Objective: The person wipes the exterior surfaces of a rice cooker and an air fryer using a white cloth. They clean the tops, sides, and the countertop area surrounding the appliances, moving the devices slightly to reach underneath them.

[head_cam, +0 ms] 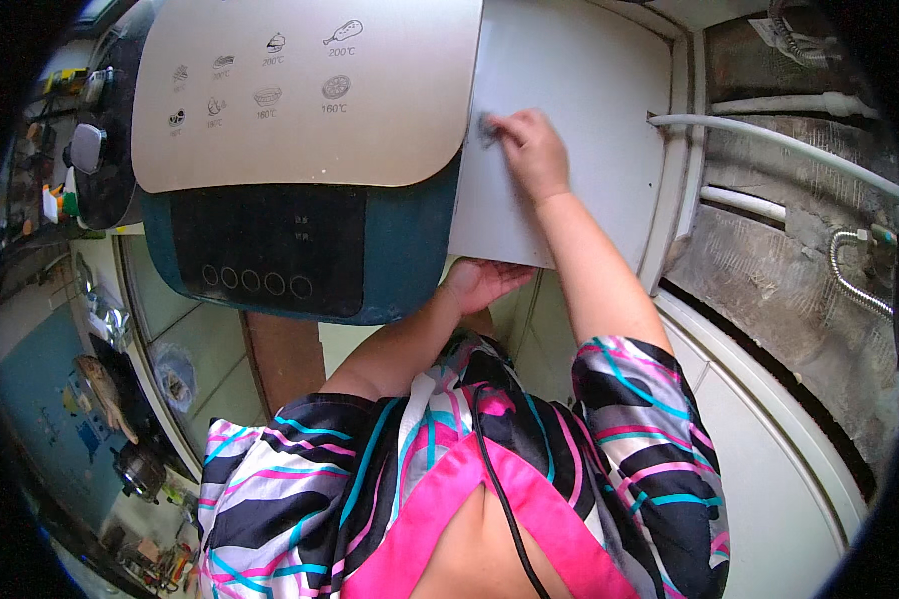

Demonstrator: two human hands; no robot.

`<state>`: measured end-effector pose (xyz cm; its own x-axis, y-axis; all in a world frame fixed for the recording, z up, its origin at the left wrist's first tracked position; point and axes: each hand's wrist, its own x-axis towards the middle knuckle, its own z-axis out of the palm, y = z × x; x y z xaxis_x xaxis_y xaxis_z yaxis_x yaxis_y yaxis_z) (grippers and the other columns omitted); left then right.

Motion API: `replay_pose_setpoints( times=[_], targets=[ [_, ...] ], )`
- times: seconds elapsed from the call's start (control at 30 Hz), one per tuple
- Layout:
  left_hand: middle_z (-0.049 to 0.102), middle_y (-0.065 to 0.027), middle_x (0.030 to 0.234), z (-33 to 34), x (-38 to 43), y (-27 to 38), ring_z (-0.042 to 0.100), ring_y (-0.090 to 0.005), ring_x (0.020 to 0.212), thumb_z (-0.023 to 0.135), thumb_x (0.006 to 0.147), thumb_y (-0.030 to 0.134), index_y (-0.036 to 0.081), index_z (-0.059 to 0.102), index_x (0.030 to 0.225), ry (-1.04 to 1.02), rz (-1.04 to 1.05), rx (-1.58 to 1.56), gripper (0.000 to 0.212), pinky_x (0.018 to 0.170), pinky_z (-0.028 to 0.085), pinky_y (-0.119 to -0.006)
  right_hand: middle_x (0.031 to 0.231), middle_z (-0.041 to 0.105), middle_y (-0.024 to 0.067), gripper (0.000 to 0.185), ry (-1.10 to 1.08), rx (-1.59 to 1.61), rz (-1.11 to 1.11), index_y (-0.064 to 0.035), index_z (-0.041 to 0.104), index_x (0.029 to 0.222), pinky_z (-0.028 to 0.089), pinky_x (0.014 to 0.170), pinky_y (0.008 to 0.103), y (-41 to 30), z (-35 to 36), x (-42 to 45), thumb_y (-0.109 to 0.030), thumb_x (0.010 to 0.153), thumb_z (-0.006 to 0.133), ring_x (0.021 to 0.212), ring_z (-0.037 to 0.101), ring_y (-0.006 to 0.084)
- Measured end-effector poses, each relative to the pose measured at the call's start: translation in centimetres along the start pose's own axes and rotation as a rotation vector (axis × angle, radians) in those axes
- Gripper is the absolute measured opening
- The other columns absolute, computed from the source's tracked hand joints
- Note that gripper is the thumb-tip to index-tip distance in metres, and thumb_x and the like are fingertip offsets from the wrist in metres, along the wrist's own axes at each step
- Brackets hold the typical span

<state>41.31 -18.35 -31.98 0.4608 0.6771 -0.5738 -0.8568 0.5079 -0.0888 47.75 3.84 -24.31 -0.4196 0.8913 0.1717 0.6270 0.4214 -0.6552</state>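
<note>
My right hand (536, 152) pinches a small dark grey scrubbing pad (487, 130), blurred by motion, against a white panel top (599, 82). The pad sits close to the right side of an air fryer (408, 224), which has a beige metallic lid and a dark blue-green front. Below the panel's near edge, my left hand (487, 283) lies palm up with its fingers stretched along that edge. No object shows in this palm; whether the fingers touch the panel is hard to see.
White pipes (775, 142) and a braided metal hose (843, 277) run along the rough wall at right. To the left, a cluttered counter holds a pot (141, 472). A brown board (285, 359) stands under the air fryer's left part. A black cord (494, 479) hangs over my chest.
</note>
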Motion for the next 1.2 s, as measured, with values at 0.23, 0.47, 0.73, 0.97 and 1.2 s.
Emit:
replay_pose_setpoints(
  times=[0.23, 0.47, 0.73, 0.97, 1.2],
  targets=[
    [0.063, -0.0150, 0.141, 0.9, -0.1, 0.3, 0.061, -0.0318, 0.129, 0.049, 0.108, 0.048, 0.007, 0.054, 0.145, 0.005, -0.011, 0.053, 0.055, 0.116, 0.047, -0.051, 0.102, 0.068, 0.0088, 0.033, -0.336, 0.111, -0.302, -0.0185, 0.080, 0.108, 0.055, 0.083, 0.0426, -1.7, -3.0, -7.6, -0.002, 0.081, 0.070, 0.098, 0.066, 0.0328],
    [0.062, -0.0157, 0.142, -0.4, 0.9, -0.1, 0.061, -0.0315, 0.129, 0.053, 0.108, 0.038, 0.006, 0.056, 0.142, -0.083, -0.006, -0.008, 0.047, 0.116, 0.047, -0.051, 0.098, 0.069, 0.0083, 0.031, -0.460, 0.112, -0.061, -0.0202, 0.081, 0.106, 0.056, 0.086, 0.0408, 0.1, -7.7, -13.4, -0.004, 0.082, 0.071, 0.098, 0.068, 0.0304],
    [0.057, -0.0200, 0.147, -0.2, 0.2, 0.1, 0.054, -0.0388, 0.138, 0.056, 0.106, 0.036, 0.004, 0.053, 0.147, -0.014, -0.077, -0.005, 0.051, 0.121, 0.042, -0.055, 0.100, 0.070, 0.0127, 0.024, 0.165, -0.078, 0.132, -0.0169, 0.081, 0.105, 0.055, 0.086, 0.0435, 5.6, -4.8, -1.1, -0.009, 0.090, 0.065, 0.096, 0.068, 0.0330],
    [0.060, -0.0162, 0.142, 0.5, 0.4, -0.4, 0.058, -0.0326, 0.131, 0.056, 0.106, 0.040, 0.007, 0.056, 0.143, 0.038, 0.008, 0.013, 0.049, 0.120, 0.043, -0.052, 0.100, 0.069, 0.0080, 0.034, -0.174, -0.001, -0.007, -0.0155, 0.078, 0.105, 0.056, 0.083, 0.0423, -2.8, -4.8, -14.1, 0.004, 0.079, 0.069, 0.096, 0.068, 0.0318],
    [0.057, -0.0229, 0.146, 0.4, 0.7, -0.4, 0.056, -0.0399, 0.135, 0.052, 0.107, 0.038, -0.001, 0.053, 0.145, 0.020, -0.049, 0.014, 0.054, 0.119, 0.043, -0.054, 0.103, 0.072, 0.0133, 0.019, 0.054, -0.069, 0.231, -0.0099, 0.079, 0.106, 0.057, 0.085, 0.0389, 3.5, -9.1, -7.3, -0.003, 0.094, 0.067, 0.095, 0.070, 0.0312]
  ],
)
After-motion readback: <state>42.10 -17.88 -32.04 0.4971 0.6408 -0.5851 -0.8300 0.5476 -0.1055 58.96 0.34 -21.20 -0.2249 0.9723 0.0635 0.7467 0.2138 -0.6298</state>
